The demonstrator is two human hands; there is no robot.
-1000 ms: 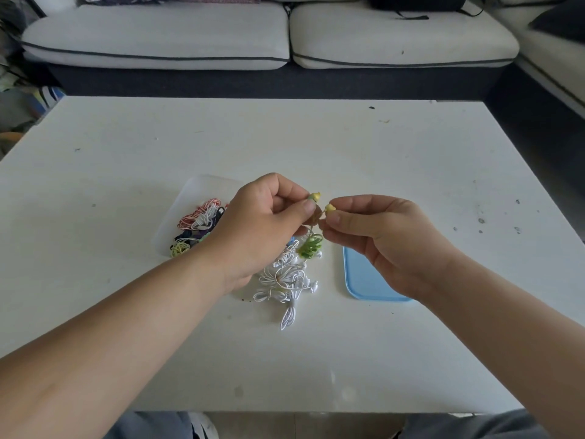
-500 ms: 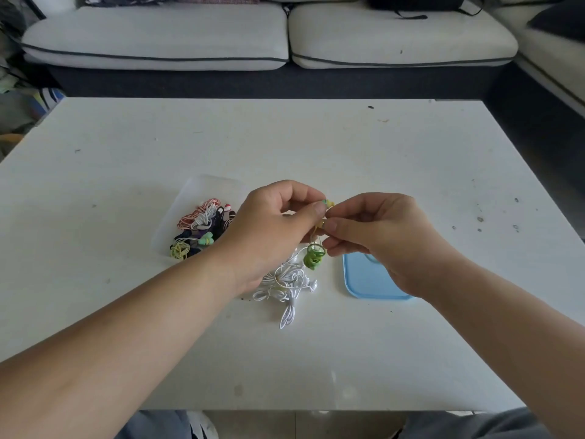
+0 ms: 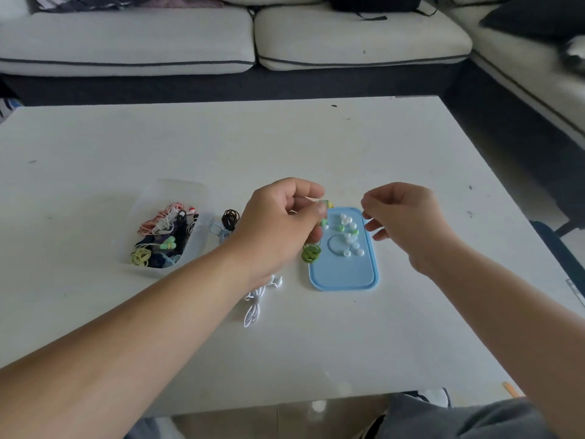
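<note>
Green earphones (image 3: 311, 252) hang from the left hand (image 3: 285, 223), just above the left edge of the blue tray (image 3: 343, 274). Thumb and index finger pinch the cable below 1 yellow-green earbud, and 1 coiled bundle dangles beneath the hand. The right hand (image 3: 408, 223) hovers over the tray's far right corner, fingers loosely curled and spread apart, with nothing visible between them.

On the tray lie roughly 10 white ear tips (image 3: 348, 237) and 2 green ear tips (image 3: 341, 228); blur prevents an exact count.

Left of the tray:
- 1 white earphone set (image 3: 256, 299), nearest
- 1 black coil (image 3: 230, 217)
- 1 pale blue coil (image 3: 220, 231)
- 1 clear box (image 3: 177, 191), farthest, holding several tangled sets

All rest on 1 white table (image 3: 285, 137).
</note>
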